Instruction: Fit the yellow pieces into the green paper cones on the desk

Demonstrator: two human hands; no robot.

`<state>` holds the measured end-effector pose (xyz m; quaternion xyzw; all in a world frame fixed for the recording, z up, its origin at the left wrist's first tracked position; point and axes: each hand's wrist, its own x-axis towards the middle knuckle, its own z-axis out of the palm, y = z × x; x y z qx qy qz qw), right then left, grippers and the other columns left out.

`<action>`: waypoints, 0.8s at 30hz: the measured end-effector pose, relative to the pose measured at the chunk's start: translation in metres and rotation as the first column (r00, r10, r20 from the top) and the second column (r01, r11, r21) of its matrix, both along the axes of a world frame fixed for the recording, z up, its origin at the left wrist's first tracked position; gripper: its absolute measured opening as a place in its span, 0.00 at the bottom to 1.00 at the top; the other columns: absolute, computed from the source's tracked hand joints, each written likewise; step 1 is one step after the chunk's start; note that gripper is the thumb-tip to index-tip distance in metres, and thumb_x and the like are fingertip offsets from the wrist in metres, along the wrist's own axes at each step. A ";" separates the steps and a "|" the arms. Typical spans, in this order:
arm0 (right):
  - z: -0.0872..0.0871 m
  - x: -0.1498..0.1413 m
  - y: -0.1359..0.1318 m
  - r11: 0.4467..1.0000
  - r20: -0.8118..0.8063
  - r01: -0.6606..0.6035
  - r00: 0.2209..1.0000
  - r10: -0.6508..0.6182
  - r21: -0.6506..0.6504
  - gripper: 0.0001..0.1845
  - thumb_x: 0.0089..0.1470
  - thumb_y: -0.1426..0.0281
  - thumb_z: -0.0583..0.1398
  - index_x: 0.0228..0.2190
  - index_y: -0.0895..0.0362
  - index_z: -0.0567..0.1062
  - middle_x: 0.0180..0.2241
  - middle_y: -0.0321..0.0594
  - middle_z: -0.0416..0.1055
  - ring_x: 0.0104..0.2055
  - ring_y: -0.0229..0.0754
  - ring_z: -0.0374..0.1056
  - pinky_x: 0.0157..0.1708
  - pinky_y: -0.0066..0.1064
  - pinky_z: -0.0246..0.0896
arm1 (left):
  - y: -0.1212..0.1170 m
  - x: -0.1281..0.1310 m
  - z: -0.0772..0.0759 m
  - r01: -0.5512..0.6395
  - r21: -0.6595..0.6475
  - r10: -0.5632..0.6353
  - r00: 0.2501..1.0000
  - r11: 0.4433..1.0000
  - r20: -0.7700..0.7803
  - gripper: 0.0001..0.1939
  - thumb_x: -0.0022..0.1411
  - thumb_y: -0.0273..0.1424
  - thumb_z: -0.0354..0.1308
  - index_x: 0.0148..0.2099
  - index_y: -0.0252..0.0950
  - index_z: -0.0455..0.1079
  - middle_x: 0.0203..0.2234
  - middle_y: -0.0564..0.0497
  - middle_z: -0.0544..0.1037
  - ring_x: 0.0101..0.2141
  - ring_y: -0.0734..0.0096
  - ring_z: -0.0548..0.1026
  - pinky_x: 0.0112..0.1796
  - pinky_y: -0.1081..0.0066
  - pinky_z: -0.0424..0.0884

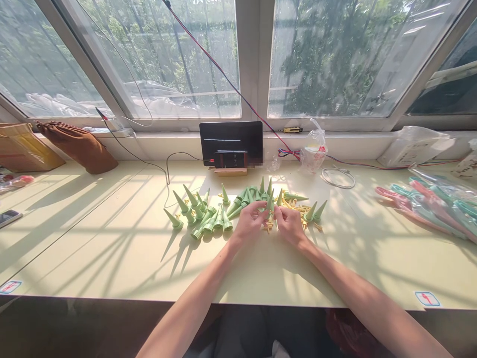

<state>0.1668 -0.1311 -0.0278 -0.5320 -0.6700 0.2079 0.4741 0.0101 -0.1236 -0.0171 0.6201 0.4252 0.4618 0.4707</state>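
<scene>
My left hand (252, 220) is closed around a green pointed plastic cone (270, 200), whose tip points up. Close beside it, my right hand (289, 224) has its fingers pinched together; what they hold is hidden. Another green cone (279, 197) rises just behind the right fingers. To the left of my hands, several green cones (194, 209) stand upright, and more cones (218, 221) lean or lie in a row. Small yellow plastic pieces (296, 205) lie in a loose pile around and behind my right hand, with two upright cones (315, 212) at its right.
A black tablet (231, 136) with a phone (235, 160) before it stands by the window. Right of them are a plastic bag (313, 151), a coiled white cable (338, 178) and bagged pink and teal items (428, 201). A brown pouch (76, 144) lies left.
</scene>
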 end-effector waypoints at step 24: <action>0.000 -0.001 0.000 0.996 0.000 -0.086 0.996 0.086 0.022 0.19 0.63 0.57 0.55 0.43 0.56 0.78 0.37 0.44 0.76 0.30 0.42 0.69 0.31 0.34 0.64 | 0.001 -0.003 0.012 -0.158 -0.199 0.172 0.983 0.967 0.057 0.17 0.55 0.44 0.64 0.36 0.34 0.74 0.15 0.56 0.68 0.16 0.78 0.64 0.20 0.74 0.62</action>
